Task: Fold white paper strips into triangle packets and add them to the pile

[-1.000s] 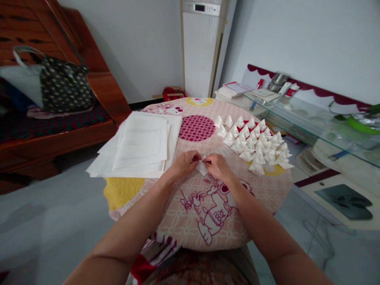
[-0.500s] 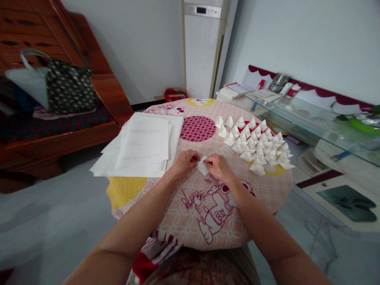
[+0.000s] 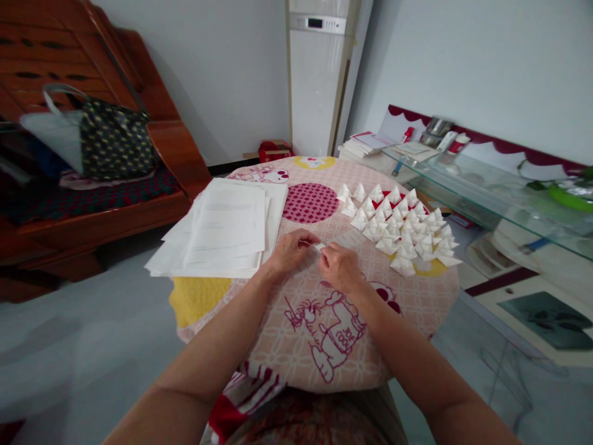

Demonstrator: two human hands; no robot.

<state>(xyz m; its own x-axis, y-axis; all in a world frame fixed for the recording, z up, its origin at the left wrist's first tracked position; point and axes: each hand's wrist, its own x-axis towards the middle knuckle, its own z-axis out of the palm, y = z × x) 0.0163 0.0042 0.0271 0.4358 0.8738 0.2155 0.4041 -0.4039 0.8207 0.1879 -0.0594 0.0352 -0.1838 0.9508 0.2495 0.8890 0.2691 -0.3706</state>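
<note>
Between my two hands is a small folded piece of white paper [image 3: 319,246], mostly covered by fingers. My left hand [image 3: 293,252] pinches its left side, and my right hand [image 3: 340,264] is closed on its right side. Both hands are just above the patterned tablecloth [image 3: 296,346]. To the right stand many folded paper boats [image 3: 393,222], white and pointed, set close together in rows. A stack of white paper sheets [image 3: 227,222], the top one printed with faint lines, lies left of my hands.
A glass-topped cabinet [image 3: 486,179] with cups and papers borders the table's right side. On the left, a wooden bench [image 3: 176,148] carries a dark patterned bag [image 3: 115,139]. A tall white air conditioner [image 3: 315,80] stands behind the table.
The small paper lay flatter and showed as a diamond between my fingers; now it is lifted and mostly hidden. My right hand has curled more tightly. The view has shifted slightly.
</note>
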